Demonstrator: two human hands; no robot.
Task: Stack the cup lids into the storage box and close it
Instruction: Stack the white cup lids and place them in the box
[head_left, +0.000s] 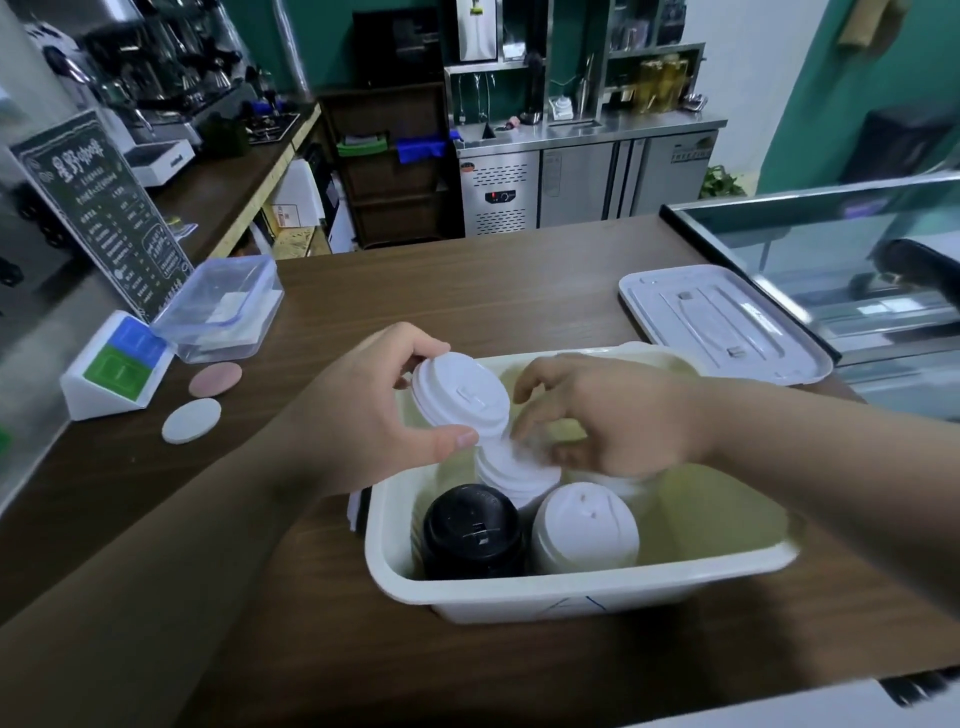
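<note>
The left grip (363, 410) is holding the top of a white lid stack (460, 395). The thumb is on the near side of the top lid and the fingers curl over its far side. The stack leans, and its bottom end goes down into the storage box (519, 597). The right grip (618, 421) is just beside the stack on its right, over the middle of the box. Its fingers curl toward the lower lids, but that part is blurry, so I cannot tell if it is holding them or only touching.

The box is white and open, and it sits on the brown counter (467, 291) close to the near edge. Inside, by the front wall, stand a black lid stack (470, 530) and, just to its right, another white stack (584, 530). They are touching or almost touching.

The box cover (727, 332) lies flat on the counter behind the box, at the right side next to a glass case (831, 249).

Near the left edge of the counter there is a clear tub (223, 312), a menu board (104, 218), a little white stand (117, 369), a pink round mat (215, 378) and a white round mat (191, 421)
</note>
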